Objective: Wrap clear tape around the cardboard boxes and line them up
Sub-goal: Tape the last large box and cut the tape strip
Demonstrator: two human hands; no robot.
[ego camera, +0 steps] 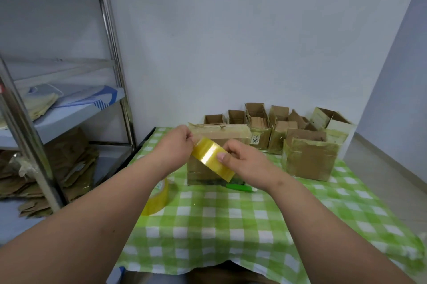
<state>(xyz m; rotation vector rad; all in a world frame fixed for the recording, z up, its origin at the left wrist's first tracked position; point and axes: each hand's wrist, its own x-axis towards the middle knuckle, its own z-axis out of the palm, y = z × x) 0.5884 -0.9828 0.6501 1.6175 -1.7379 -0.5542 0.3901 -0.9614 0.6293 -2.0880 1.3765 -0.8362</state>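
I hold a yellowish roll of clear tape (211,159) in the air in front of a closed cardboard box (221,135) at the table's middle. My right hand (245,163) grips the roll, thumb on its face. At the roll's upper left edge my left hand (175,147) pinches the tape end. A second tape roll (157,200) lies on the cloth under my left forearm, partly hidden. To the right stands a taped box (309,159). Several open and taped boxes (277,126) sit along the back wall.
A green-handled tool (240,187) lies at the box's foot, partly behind my right wrist. The table wears a green checked cloth (231,226). A metal shelf rack (69,110) on the left holds flattened cardboard (69,168) and papers. White walls close the back and right.
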